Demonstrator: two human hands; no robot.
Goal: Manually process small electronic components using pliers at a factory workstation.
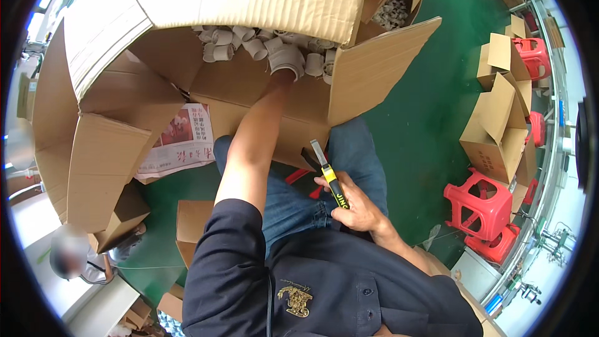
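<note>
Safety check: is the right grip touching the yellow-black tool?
Touching: the head view shows the right grip closed around the yellow-black tool, fingers against its handle.

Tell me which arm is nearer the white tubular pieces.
Left: the left arm reaches to the white tubular pieces, its hand covered from view. The right hand is outside their box, holding a yellow-and-black tool.

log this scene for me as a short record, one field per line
left arm: reaches into the large brown cardboard box; its hand is hidden at a white rounded piece, so grip unclear
right hand: fingers closed around a black-and-yellow hand tool with a metal tip
box contents: many short white cylindrical pieces
beside left knee: printed paper sheet
far right: open brown cardboard boxes, red plastic stools
floor: green
</note>
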